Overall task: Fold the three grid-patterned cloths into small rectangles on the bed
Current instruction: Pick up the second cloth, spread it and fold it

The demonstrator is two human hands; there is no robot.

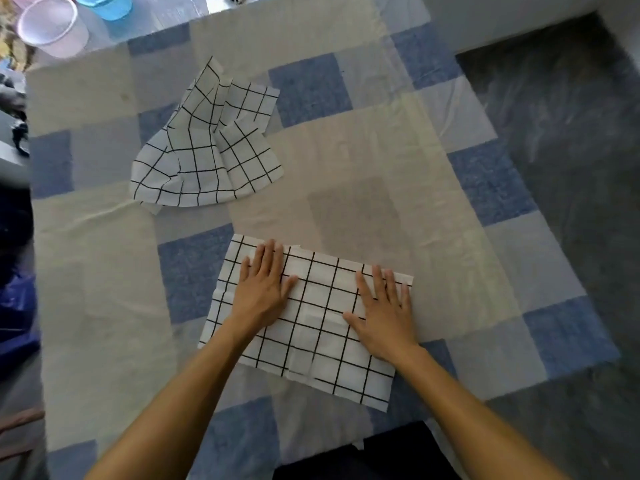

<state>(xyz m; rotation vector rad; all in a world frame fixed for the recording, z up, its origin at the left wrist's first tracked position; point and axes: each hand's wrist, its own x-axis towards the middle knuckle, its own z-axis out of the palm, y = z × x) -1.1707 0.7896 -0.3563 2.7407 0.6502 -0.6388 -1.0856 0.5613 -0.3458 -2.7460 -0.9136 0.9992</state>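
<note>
A white cloth with a black grid (318,317) lies folded into a wide rectangle on the bed near me. My left hand (265,289) presses flat on its left part, fingers straight. My right hand (384,310) presses flat on its right part, fingers spread. Farther away, to the left, a crumpled heap of the same grid-patterned cloth (207,147) lies loose on the bed; I cannot tell how many cloths are in it.
The bed sheet (363,188) has blue, grey and beige squares. A white bucket (52,26) and a blue bucket (104,5) stand beyond the bed's far left corner. Dark floor (571,116) runs along the right side. Dark clutter lies at the left edge.
</note>
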